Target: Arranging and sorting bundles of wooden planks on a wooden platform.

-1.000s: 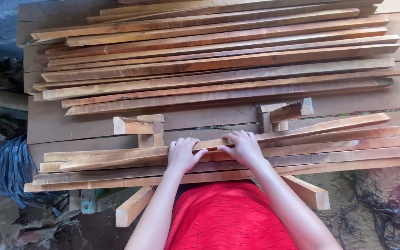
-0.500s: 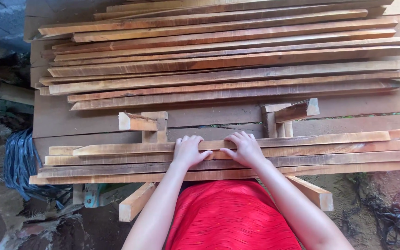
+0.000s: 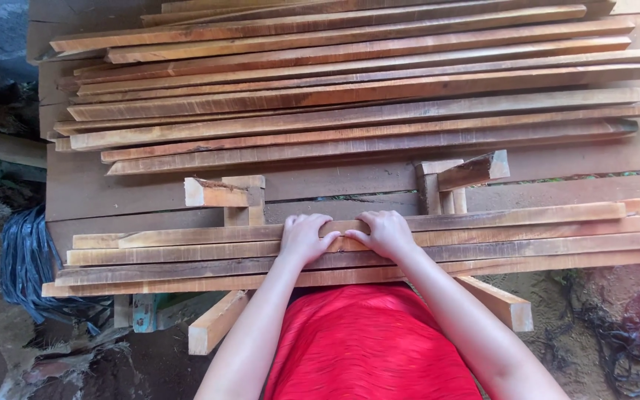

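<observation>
A: What have the hands got hold of?

B: Both rest on a small stack of thin wooden slats point(image 3: 483, 241) lying crosswise in front of the person. The left hand point(image 3: 303, 238) and the right hand point(image 3: 387, 233) sit side by side near the middle of the stack, fingers curled over the far edge of the top slat point(image 3: 520, 217), thumbs towards the body. They press down on it and hook its edge; whether they truly clamp it I cannot tell.

A: And what carries the slats?

B: Under the hands, the stack lies across two sloping wooden supports point(image 3: 220, 320), one below and to the left of the left hand, the other below and to the right of the right hand. Just beyond the fingers two short upright blocks point(image 3: 450, 181) stick up, one on each side of the grip.

A: Further out?

B: Past the blocks, well away from the hands, a much larger pile of long slats point(image 3: 350, 96) is spread over a rough plank platform point(image 3: 105, 189). It looks like an outdoor work spot: to the left of the left hand hangs a bundle of blue strapping point(image 3: 27, 259), and below the supports there is bare dirt ground point(image 3: 601, 326). A red garment point(image 3: 368, 341) fills the space between the forearms.
</observation>
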